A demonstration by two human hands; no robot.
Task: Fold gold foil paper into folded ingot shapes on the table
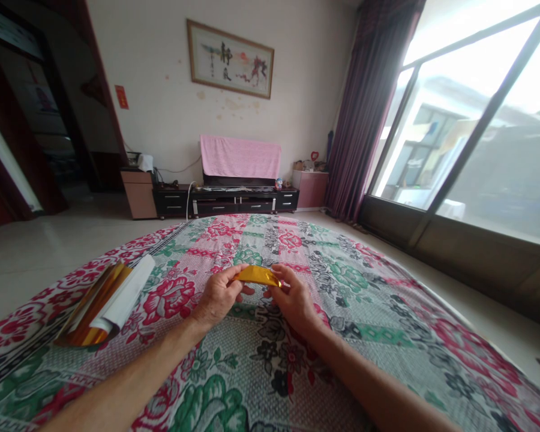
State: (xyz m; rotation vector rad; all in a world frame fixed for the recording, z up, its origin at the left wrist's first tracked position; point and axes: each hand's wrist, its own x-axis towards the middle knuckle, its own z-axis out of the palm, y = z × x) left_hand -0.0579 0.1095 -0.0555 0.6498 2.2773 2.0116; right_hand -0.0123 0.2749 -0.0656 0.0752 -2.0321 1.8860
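A folded strip of shiny gold paper [257, 275] is held level between my two hands, above the flowered cloth [351, 360]. My left hand [218, 295] pinches its left end between thumb and fingers. At the right end, my right hand [294, 298] grips the strip in the same way, thumb below and fingers behind. To the left on the cloth lies a loose roll of gold and white sheets [103, 303], its gold side partly showing.
Beyond the cloth's far edge stands a low black cabinet [225, 207] with a pink towel [240, 157] over a screen. A purple curtain [364, 108] and large windows [477, 138] are on the right. A doorway is at the left.
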